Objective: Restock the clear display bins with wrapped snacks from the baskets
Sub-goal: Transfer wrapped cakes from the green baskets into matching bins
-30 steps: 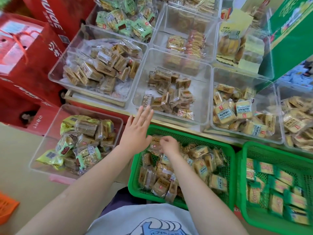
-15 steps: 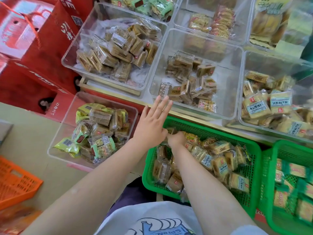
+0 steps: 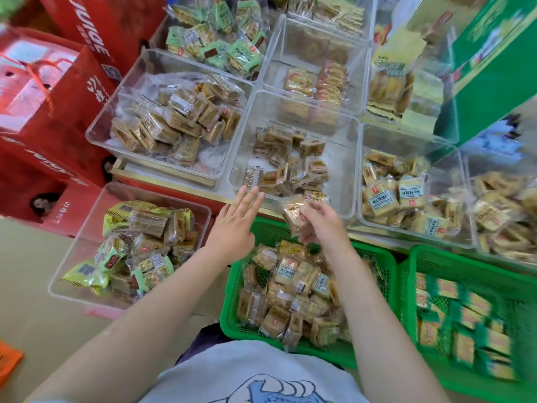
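A green basket [image 3: 232,321] in front of me holds several brown wrapped snacks [image 3: 290,286]. My right hand [image 3: 322,225] grips a clear-wrapped snack [image 3: 292,212] lifted above the basket's far rim, right by the front wall of the middle clear bin [image 3: 340,181]. That bin has several similar brown snacks on its floor. My left hand [image 3: 235,225] hovers flat with fingers straight, just left of the basket's far corner, holding nothing.
A second green basket [image 3: 412,257] with green-edged packs stands at the right. Clear bins of other snacks lie at left [image 3: 96,135], lower left [image 3: 58,283] and right [image 3: 363,219]. Red cartons [image 3: 43,112] stack on the left, a green box [image 3: 494,68] far right.
My right hand came up out of the green basket holding a wrapped snack and moved toward the middle bin. The left hand stayed flat in about the same place.
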A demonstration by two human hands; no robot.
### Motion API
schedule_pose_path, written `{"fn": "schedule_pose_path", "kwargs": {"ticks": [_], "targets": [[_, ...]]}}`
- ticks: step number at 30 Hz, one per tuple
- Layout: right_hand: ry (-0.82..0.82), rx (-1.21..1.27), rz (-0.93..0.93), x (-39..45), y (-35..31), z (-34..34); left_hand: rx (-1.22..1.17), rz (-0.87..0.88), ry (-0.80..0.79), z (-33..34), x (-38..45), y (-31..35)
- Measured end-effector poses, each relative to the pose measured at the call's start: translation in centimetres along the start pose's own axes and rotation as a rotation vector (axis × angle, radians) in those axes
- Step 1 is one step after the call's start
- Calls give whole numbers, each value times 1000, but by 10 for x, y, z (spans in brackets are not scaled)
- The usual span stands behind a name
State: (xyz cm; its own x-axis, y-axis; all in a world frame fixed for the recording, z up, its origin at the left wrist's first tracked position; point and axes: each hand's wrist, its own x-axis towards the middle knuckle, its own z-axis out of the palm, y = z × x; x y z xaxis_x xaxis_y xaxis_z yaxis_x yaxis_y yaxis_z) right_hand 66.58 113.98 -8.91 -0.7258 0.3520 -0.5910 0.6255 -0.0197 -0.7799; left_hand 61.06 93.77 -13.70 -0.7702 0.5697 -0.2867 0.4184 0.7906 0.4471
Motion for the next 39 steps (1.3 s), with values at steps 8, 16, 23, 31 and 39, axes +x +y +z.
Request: {"fn": "schedule_pose_path", "kwargs": {"ticks": [8,16,23,31,39], "targets": [[189,33,-67,71,-46,15,28,0,-7,-3,0,-1],[323,-69,-98,67,-38,16,42,-10,2,-3,-1,1],[-17,-293,-99,-11,21,36,-128,-16,234,9,-24,4],[-473,-1005,243,-6,155,91,-304,-335,-276,66,-85,-23],[-553,-1151,82,-8,168,85,-408,-495,-281,81,-105,-25]]}}
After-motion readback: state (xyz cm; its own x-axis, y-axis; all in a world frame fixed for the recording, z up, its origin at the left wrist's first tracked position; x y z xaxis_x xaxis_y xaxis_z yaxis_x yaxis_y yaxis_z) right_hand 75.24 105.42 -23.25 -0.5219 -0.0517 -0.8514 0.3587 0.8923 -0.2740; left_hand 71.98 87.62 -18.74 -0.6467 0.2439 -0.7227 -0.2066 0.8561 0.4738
